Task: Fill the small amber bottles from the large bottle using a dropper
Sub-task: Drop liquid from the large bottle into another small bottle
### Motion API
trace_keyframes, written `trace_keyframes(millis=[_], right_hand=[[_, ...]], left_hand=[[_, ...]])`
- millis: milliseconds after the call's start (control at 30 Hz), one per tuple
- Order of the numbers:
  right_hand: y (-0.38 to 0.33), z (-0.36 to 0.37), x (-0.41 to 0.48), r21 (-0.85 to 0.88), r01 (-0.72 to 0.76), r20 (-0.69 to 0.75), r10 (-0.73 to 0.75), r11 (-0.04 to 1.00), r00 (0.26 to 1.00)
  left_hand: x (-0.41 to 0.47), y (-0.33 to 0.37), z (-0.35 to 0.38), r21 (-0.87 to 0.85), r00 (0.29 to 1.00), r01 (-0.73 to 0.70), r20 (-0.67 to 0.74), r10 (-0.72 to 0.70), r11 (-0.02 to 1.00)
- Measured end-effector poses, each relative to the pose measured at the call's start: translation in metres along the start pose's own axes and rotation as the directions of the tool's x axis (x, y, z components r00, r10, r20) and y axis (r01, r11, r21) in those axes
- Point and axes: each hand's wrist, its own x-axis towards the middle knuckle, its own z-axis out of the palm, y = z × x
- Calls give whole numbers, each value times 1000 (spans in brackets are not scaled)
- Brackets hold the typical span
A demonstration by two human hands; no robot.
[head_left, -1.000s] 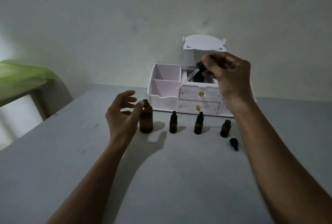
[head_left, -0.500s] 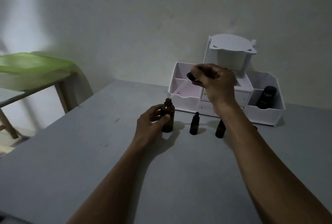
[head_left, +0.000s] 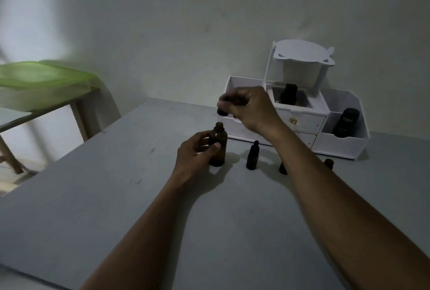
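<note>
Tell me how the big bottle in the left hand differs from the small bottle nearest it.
The big bottle is taller and wider than the small bottle. The left hand holds the big bottle; the small bottle stands untouched. The big bottle looks uncapped; the small bottle wears a dark dropper cap. Both are amber and upright on the table.

Large bottle: tall amber glass bottle [head_left: 218, 147], uncapped, upright, near the grey table's [head_left: 116, 196] far edge.
Dropper: black-topped dropper [head_left: 222, 111], just above its mouth.
Small bottles: small amber bottles [head_left: 252, 158], upright, in a row beside it.

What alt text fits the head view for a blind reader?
A left hand holds the large bottle on a table while the right hand holds a dropper over its neck. Small bottles stand to the right, before a white organizer.
</note>
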Motion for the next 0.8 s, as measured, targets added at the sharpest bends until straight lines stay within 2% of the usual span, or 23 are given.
trace_keyframes(millis=[133, 367, 800], right_hand=[[17, 13, -7, -63, -32, 57, 36, 997, 998], [22, 19, -7, -34, -49, 27, 50, 998, 998], [17, 27, 0, -159, -11, -52, 3, 987, 999]], left_hand=[[3, 0, -1, 67, 999, -48, -3, 48, 997], [4, -1, -2, 57, 996, -86, 4, 86, 995], [5, -3, -2, 92, 998, -66, 19, 64, 994]])
